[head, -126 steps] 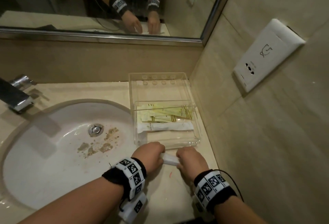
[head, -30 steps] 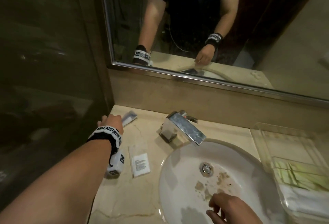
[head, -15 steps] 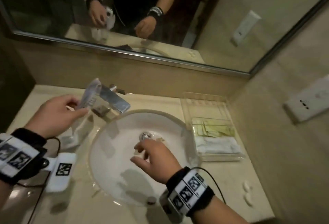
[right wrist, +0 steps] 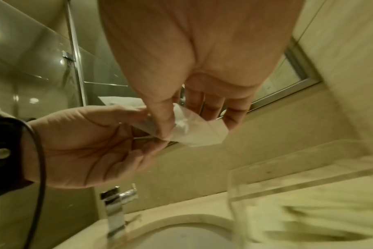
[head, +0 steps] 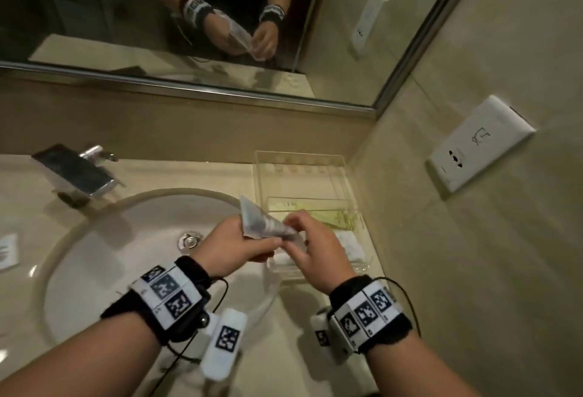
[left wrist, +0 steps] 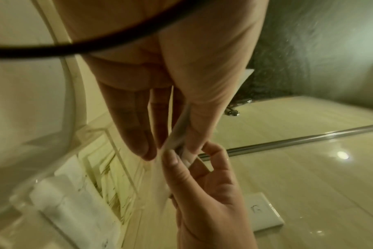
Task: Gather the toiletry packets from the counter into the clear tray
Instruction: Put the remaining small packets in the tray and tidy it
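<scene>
Both hands hold one translucent toiletry packet [head: 263, 223] above the sink's right rim, just left of the clear tray [head: 301, 160]. My left hand [head: 268, 245] grips its lower end between thumb and fingers. My right hand [head: 293, 227] pinches the other end. In the left wrist view the packet [left wrist: 179, 133] runs edge-on between my fingers. In the right wrist view the packet [right wrist: 199, 135] shows under my thumb. Yellow packets [head: 329, 216] and white packets [head: 350, 245] lie in the tray's near compartment. Another white packet [head: 6, 251] lies on the counter at far left.
The white sink basin [head: 126, 257] fills the middle, with a chrome faucet [head: 75, 172] at its back left. The tray sits in the corner against the tiled right wall, which carries a white socket plate [head: 479, 144]. A mirror [head: 189, 18] spans the back wall.
My left hand has carried the packet from beside the faucet rightward to the tray's left edge. My right hand, open over the sink before, now pinches the packet too.
</scene>
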`<state>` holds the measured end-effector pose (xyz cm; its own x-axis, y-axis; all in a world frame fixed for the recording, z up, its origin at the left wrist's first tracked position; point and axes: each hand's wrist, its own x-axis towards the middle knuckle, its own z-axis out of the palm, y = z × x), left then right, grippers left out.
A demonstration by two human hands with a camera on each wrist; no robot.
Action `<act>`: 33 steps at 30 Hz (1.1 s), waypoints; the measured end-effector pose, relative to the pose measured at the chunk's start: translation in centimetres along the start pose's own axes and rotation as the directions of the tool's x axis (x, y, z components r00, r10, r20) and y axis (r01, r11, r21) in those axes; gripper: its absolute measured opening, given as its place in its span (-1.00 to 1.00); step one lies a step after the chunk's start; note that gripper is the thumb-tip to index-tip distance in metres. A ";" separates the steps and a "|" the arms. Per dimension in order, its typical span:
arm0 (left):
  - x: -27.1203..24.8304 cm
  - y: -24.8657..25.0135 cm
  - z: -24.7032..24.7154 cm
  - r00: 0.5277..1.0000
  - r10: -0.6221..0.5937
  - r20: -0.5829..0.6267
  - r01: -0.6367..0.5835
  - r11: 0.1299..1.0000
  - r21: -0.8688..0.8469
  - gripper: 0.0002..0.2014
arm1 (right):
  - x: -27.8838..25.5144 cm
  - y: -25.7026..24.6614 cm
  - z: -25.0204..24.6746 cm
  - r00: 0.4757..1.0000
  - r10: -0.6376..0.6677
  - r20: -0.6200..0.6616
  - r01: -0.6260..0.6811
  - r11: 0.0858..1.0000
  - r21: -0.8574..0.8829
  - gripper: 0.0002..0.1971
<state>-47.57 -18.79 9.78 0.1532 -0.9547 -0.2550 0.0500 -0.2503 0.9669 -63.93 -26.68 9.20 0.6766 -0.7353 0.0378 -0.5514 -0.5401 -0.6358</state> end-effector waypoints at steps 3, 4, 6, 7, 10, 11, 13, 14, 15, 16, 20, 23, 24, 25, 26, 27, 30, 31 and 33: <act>2.7 -0.8 2.8 0.993 -0.084 -0.079 0.076 0.993 -0.094 -0.67 | 0.3 5.3 -2.7 0.999 0.040 0.019 -0.036 0.985 -0.169 -0.78; 3.6 -1.1 3.5 0.987 -0.117 -0.113 0.104 0.988 -0.112 -0.64 | 0.6 6.8 -3.3 0.997 0.062 0.040 -0.052 0.973 -0.225 -0.78; 5.3 -2.1 4.7 0.972 -0.160 -0.171 0.154 0.987 -0.051 -0.65 | 1.2 9.2 -4.0 0.992 0.089 0.087 -0.055 0.940 -0.337 -0.78; 6.0 -2.8 5.2 0.966 -0.169 -0.193 0.176 0.984 0.016 -0.68 | 1.4 10.0 -4.1 0.989 0.099 0.113 -0.047 0.921 -0.387 -0.78; 7.4 -4.4 6.1 0.956 -0.170 -0.237 0.232 0.937 0.263 -0.76 | 1.9 11.3 -3.6 0.973 0.125 0.195 -0.022 0.887 -0.461 -0.83; 7.6 -4.7 6.2 0.954 -0.164 -0.250 0.244 0.909 0.337 -0.78 | 2.1 11.6 -3.2 0.968 0.124 0.217 -0.008 0.884 -0.468 -0.84; 7.8 -5.2 6.3 0.953 -0.140 -0.270 0.260 0.837 0.481 -0.81 | 2.4 11.9 -2.3 0.959 0.114 0.259 0.026 0.877 -0.480 -0.83; 7.8 -5.3 6.4 0.954 -0.128 -0.270 0.261 0.800 0.541 -0.80 | 2.6 12.1 -1.9 0.954 0.111 0.277 0.036 0.879 -0.476 -0.82; 7.8 -5.4 6.5 0.957 -0.118 -0.265 0.258 0.764 0.591 -0.79 | 2.7 12.1 -1.5 0.949 0.113 0.295 0.039 0.884 -0.465 -0.82; 7.7 -5.5 6.5 0.961 -0.111 -0.253 0.251 0.730 0.636 -0.76 | 2.9 12.0 -1.1 0.942 0.116 0.315 0.041 0.893 -0.449 -0.81; 7.8 -6.2 6.7 0.983 -0.078 -0.168 0.181 0.592 0.785 -0.68 | 3.0 11.9 -0.1 0.899 0.115 0.423 0.064 0.920 -0.386 -0.80; 7.9 -6.8 6.8 0.991 -0.067 -0.113 0.131 0.516 0.846 -0.69 | 3.0 12.0 -0.1 0.892 0.106 0.440 0.060 0.936 -0.348 -0.80; 8.0 -7.0 6.9 0.993 -0.074 -0.092 0.117 0.490 0.864 -0.69 | 3.0 12.1 -0.2 0.892 0.102 0.441 0.063 0.937 -0.343 -0.82; 8.1 -7.2 7.0 0.994 -0.080 -0.076 0.105 0.466 0.879 -0.70 | 3.2 12.1 -0.2 0.890 0.101 0.444 0.068 0.935 -0.348 -0.86; 8.2 -7.4 7.1 0.994 -0.083 -0.068 0.098 0.447 0.889 -0.70 | 3.3 12.2 -0.1 0.892 0.095 0.441 0.075 0.932 -0.354 -0.90; 8.3 -7.4 7.2 0.995 -0.078 -0.060 0.088 0.430 0.899 -0.73 | 3.3 12.3 0.0 0.899 0.095 0.428 0.072 0.931 -0.359 -0.93; 8.8 -7.3 7.5 0.998 -0.056 -0.030 0.047 0.346 0.937 -0.80 | 3.4 12.4 0.6 0.917 0.102 0.386 0.047 0.932 -0.360 -0.94; 9.0 -7.3 7.6 0.998 -0.057 -0.016 0.034 0.322 0.946 -0.80 | 3.4 12.3 0.7 0.917 0.107 0.384 0.043 0.930 -0.364 -0.92; 9.3 -7.2 7.6 0.997 -0.076 0.010 0.012 0.285 0.959 -0.78 | 3.7 12.3 0.8 0.911 0.120 0.395 0.042 0.925 -0.378 -0.91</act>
<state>-54.01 -27.12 0.52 0.1388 -0.9346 -0.3275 -0.9300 -0.2366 0.2811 -67.82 -35.71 0.90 0.7427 -0.5727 -0.3470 -0.6661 -0.6851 -0.2949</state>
